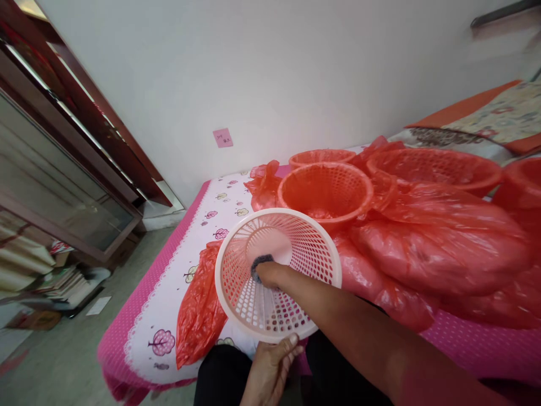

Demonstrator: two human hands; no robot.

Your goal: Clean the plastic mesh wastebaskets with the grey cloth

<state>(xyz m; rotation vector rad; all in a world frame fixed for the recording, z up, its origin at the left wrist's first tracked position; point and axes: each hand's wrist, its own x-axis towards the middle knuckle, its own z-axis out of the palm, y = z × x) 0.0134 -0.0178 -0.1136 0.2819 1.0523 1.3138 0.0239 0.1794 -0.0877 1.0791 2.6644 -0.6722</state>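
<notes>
A pale pink plastic basket [313, 251] with latticed sides faces me, tilted, over my lap at the bed's edge. My left hand [274, 361] is closed on its near rim, thumb on top. My right hand [269, 274] reaches inside, near the basket's bottom, closed round a grey cloth [256, 268]; its fingers are mostly hidden. Beside the basket on the left lies a crumpled red plastic bag [200, 310]. Just behind it stands a red plastic basket [325, 192].
More red baskets [435, 166] and filled red plastic bags [443, 237] crowd the right of the bed. A patterned sheet [169, 316] covers the bed. Beyond is a white wall [270, 73]. A glass-doored cabinet [63, 163] and stacked papers [67, 282] are at left.
</notes>
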